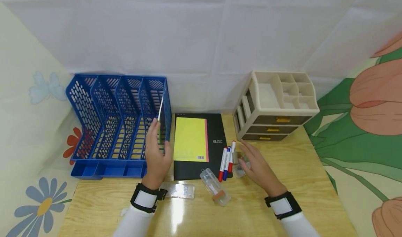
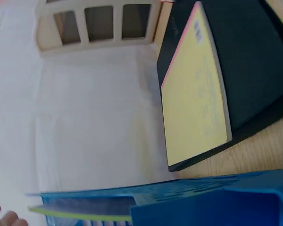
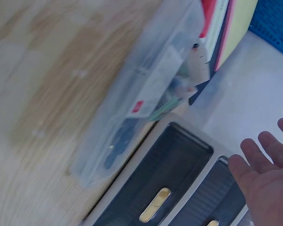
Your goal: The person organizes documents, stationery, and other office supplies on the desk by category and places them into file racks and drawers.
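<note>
Thin green-edged booklet [image 2: 92, 208], on edge in blue file rack's [image 1: 82, 108] rightmost slot.

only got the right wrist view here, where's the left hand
Observer: The left hand is at the right end of the blue rack.
Operator: ok and how many markers are out on the table
Observer: Three in the head view, two red and one blue, side by side.
Operator: what's on top of the drawers
Observer: Open compartments, one large and six small.
</note>
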A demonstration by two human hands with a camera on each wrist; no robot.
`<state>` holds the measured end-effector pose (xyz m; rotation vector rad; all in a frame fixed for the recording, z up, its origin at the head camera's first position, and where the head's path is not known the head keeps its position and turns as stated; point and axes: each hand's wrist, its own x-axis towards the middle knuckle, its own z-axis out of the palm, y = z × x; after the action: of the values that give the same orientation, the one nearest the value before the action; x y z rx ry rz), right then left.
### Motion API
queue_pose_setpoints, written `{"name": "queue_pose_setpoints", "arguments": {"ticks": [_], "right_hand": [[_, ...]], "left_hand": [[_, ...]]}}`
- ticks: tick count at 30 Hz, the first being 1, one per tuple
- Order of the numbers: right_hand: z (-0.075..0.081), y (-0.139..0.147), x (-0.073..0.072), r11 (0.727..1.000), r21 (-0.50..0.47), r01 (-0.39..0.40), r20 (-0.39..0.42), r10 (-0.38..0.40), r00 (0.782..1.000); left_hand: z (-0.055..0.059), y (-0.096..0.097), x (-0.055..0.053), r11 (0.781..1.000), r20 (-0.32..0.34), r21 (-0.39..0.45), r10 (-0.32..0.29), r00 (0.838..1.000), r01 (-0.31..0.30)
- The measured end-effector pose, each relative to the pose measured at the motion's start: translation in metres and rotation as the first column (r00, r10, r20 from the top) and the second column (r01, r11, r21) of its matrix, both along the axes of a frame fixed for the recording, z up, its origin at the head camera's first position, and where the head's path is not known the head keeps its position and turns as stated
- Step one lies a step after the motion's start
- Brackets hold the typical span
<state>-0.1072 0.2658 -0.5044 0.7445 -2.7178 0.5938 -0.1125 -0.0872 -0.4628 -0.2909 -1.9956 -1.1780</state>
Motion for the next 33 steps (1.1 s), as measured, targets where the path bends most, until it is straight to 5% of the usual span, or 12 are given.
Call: {"name": "queue_pose_setpoints", "arguments": {"ticks": [3, 7, 11, 16, 24, 33], "right_hand": [[0.002, -0.009, -0.004, 1.000, -0.019, 0.008, 0.008, -0.008, 1.000], [0.002, -0.020, -0.011, 0.997, -0.071, 0.017, 0.028, -0.015, 0.999], [0.002, -0.031, -0.017, 0.988, -0.155, 0.025, 0.080, -0.013, 0.997], [0.000, -0.048, -0.022, 0.969, -0.232, 0.081, 0.232, -0.025, 0.972], [-0.002, -0.076, -0.025, 0.885, -0.422, 0.195, 0.460, 0.024, 0.887], [-0.007, -0.097, -0.030, 0.818, -0.393, 0.421, 0.641, -0.084, 0.763]], "left_hand": [[-0.002, 0.007, 0.008, 0.997, -0.066, -0.080, -0.023, 0.998, 0.018], [-0.013, 0.014, 0.015, 0.988, -0.053, -0.147, -0.062, 0.997, 0.054], [-0.027, 0.021, 0.021, 0.982, 0.055, -0.157, -0.098, 0.994, 0.105], [-0.043, 0.029, 0.023, 0.978, 0.222, -0.134, -0.125, 0.967, 0.158], [-0.063, 0.037, 0.015, 0.986, 0.497, -0.055, -0.109, 0.861, 0.157], [-0.080, 0.042, -0.003, 0.993, 0.682, 0.028, -0.105, 0.723, 0.117]]}}
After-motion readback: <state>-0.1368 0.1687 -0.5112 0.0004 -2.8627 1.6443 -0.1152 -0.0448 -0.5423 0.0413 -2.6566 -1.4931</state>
